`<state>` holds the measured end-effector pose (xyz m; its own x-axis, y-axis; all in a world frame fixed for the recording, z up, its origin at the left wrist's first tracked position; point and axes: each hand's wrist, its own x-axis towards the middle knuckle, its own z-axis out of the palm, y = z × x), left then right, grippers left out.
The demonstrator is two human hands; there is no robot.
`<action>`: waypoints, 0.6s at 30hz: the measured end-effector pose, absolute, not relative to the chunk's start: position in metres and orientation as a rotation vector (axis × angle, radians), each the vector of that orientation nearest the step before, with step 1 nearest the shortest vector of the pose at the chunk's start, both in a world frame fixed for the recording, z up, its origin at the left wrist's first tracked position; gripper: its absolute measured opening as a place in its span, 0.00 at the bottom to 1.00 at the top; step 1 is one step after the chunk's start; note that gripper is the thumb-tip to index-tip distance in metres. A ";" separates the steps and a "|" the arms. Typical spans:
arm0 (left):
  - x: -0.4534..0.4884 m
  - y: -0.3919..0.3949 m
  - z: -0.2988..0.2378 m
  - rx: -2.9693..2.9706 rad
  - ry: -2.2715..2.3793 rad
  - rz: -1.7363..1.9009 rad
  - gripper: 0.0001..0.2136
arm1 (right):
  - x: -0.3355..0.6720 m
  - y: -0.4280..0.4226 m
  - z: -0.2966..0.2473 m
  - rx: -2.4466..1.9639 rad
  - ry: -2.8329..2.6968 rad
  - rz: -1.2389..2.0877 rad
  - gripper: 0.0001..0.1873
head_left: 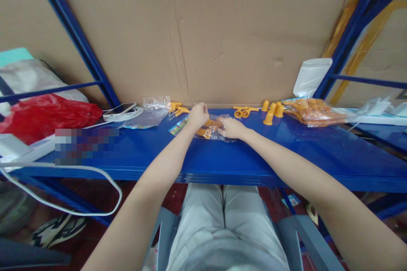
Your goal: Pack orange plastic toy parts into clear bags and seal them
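A clear plastic bag (219, 135) holding orange plastic parts (204, 132) lies at the middle of the blue shelf, between my hands. My left hand (197, 116) is closed, its fingers curled over the bag's left side; what is in them is hidden. My right hand (232, 128) grips the bag's right side, fingers closed around the film. A colourful printed label (179, 126) shows beside my left wrist. Orange forked pieces (182, 111) and small dark chains (172, 115) lie behind my left hand. Behind the right one are orange pieces with round openings (245, 113).
Several orange cups (269, 117) stand right of centre, beside a full bag of orange parts (318, 111). An unfilled clear bag (148, 114), a coiled white cable (129, 113) and a red bag (51, 116) are at left. Cardboard (222, 42) backs the shelf (286, 152).
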<state>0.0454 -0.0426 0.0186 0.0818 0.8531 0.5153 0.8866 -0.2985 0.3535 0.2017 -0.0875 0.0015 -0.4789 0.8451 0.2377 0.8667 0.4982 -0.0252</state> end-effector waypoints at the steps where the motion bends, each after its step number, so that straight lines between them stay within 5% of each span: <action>1: 0.046 -0.045 0.021 -2.228 -1.889 -0.982 0.12 | 0.201 -0.088 0.002 -1.470 -2.530 -0.142 0.18; 7: 0.053 -0.054 0.029 -2.307 -2.132 -0.566 0.15 | 0.196 -0.091 0.001 -1.621 -2.465 -0.153 0.25; 18: 0.053 -0.051 0.028 -2.467 -2.094 -0.312 0.17 | 0.191 -0.092 -0.001 -1.628 -2.391 -0.100 0.18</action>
<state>0.0532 -0.0515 0.0284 0.1542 0.9852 0.0747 0.9641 -0.1666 0.2066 0.1906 -0.0919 -0.0014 -0.3465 0.9066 0.2409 0.9236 0.3747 -0.0814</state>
